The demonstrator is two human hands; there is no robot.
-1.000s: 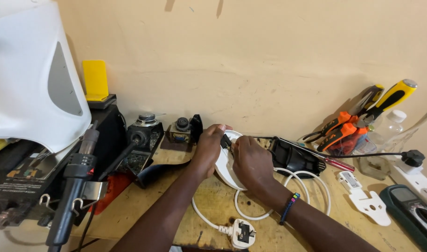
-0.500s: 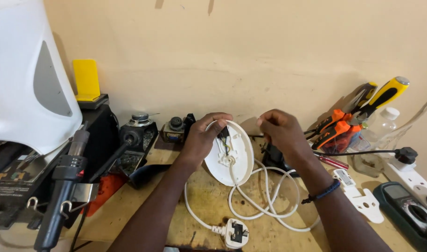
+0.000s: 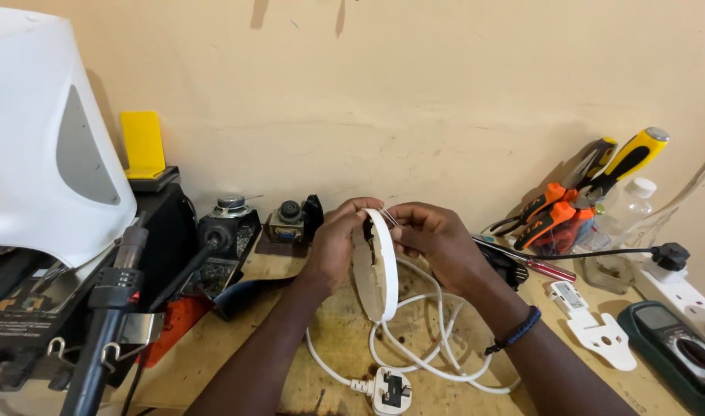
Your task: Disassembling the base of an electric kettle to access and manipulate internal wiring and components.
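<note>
The round white base (image 3: pixel 378 266) now stands on edge between the two hands, its rim turned toward the camera. Half a second ago it was tilted open, with its hollow underside and the wiring inside on view; a second ago it sat lower, close to the table (image 3: pixel 237 347), with both hands bunched over it. So the disc has been lifted and swung round, and the hands have come back together at its top edge.

The left hand (image 3: pixel 333 246) is curled round the far face of the base, fingers closed over the upper rim and holding it upright. The right hand (image 3: pixel 437 239), which was raised and apart half a second ago, now has its fingertips pinched together at the top of the rim, where thin white wires (image 3: pixel 389 217) come out; it looks closed on those wires, though the exact grip is small and hard to make out.

The white cord (image 3: pixel 421 347) trails down from the base in loose loops onto the table and ends at the white plug (image 3: pixel 391 389) lying near the front edge. The loops have shifted with the lifting.

As a judgement, the attention has moved from the open underside to the thin wires at the rim.

To the right lie a red screwdriver (image 3: pixel 541 270) and orange pliers (image 3: pixel 549 219), untouched.
</note>
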